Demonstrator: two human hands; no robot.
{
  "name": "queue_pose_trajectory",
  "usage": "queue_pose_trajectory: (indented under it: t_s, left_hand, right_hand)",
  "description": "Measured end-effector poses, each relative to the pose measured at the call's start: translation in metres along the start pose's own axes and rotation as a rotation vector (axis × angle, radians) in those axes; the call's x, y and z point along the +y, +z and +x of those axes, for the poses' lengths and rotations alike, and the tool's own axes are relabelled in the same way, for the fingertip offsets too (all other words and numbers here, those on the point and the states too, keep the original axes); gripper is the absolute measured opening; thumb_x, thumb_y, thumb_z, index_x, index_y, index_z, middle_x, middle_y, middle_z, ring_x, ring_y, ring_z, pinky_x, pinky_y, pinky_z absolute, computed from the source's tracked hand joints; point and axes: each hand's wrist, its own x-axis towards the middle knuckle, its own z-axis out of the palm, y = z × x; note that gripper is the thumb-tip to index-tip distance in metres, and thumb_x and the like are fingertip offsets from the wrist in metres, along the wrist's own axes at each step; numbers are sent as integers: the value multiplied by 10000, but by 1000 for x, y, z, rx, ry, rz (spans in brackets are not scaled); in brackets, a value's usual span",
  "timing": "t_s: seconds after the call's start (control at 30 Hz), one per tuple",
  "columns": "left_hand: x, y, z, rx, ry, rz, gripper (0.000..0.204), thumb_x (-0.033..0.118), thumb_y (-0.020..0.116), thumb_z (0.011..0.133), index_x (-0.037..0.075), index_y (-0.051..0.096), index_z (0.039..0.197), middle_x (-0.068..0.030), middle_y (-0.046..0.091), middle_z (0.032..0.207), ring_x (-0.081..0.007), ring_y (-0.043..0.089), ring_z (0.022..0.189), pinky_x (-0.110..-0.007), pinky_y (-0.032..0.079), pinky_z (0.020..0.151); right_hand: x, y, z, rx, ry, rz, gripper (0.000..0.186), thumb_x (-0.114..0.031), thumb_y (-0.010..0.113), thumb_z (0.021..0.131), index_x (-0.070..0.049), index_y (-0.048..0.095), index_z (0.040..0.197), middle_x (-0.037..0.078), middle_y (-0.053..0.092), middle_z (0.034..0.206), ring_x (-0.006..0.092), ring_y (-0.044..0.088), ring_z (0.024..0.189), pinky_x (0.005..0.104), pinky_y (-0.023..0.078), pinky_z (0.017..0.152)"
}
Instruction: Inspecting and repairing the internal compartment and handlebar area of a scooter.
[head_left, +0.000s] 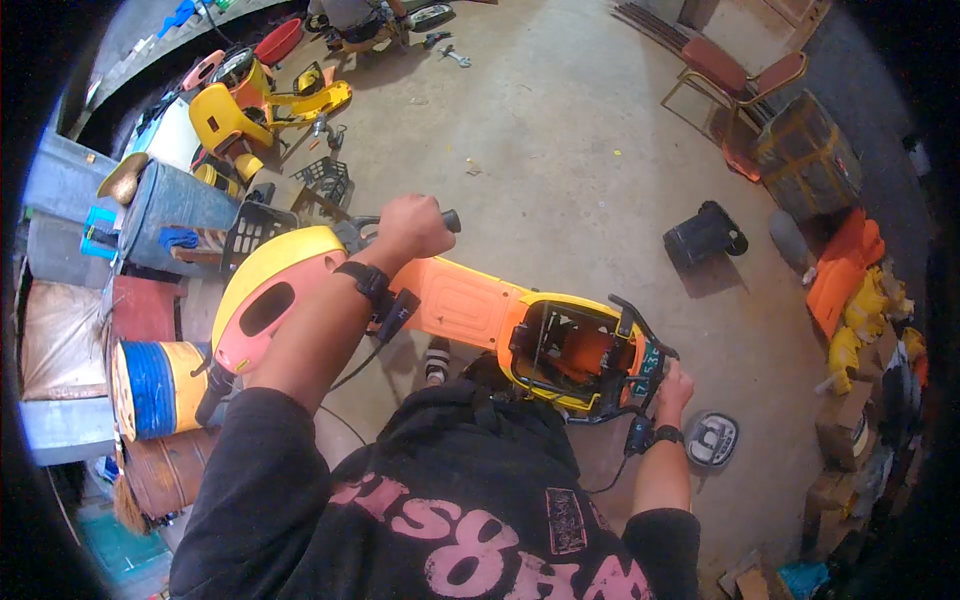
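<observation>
A yellow and orange electric scooter [465, 303] stands crosswise in front of me, its front end to my left. My left hand [412, 228] is closed around the far handlebar grip [452, 221]. The near grip [213, 395] sticks out free beside the yellow and pink front cowl [268, 300]. At the rear, my right hand [675, 386] wraps round the black rear rail [652, 372], next to a green number plate [646, 376]. No seat covers the open compartment [572, 345]. Each wrist carries a strapped device with a cable.
A grey oval part [712, 438] and a black tub [705, 236] lie on the floor to the right. Beyond are a carton [808, 155] and red chairs [715, 70]. Drums [160, 388] and a yellow chair [222, 118] crowd the left. Another person [352, 20] crouches far off.
</observation>
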Motion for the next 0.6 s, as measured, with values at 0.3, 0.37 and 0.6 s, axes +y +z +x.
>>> queue_pose_trajectory:
  t_s: [0.3,0.37,0.6]
  left_hand:
    - [0,-2,-1,-5,-5,-2,335,285,677,683,-11,738,829,-244,711,925,-405,701,889,-463,570,836]
    - [0,-1,-1,-4,-1,1,335,284,677,684,-12,738,830,-245,711,927,-406,702,886,-463,572,832]
    - [3,-3,0,-1,2,2,329,277,680,683,-11,738,831,-244,713,918,-408,704,876,-466,575,822]
  right_hand:
    - [-18,-8,-11,-18,-17,8,548,-428,587,920,57,650,673,94,579,554,213,585,534,397,463,561]
    - [-20,-9,-13,-7,-23,21,549,-431,590,918,55,650,670,94,583,559,210,575,527,394,458,554]
    - [-20,-11,-12,-21,20,20,563,-453,598,916,35,620,637,75,556,558,182,543,509,375,439,509]
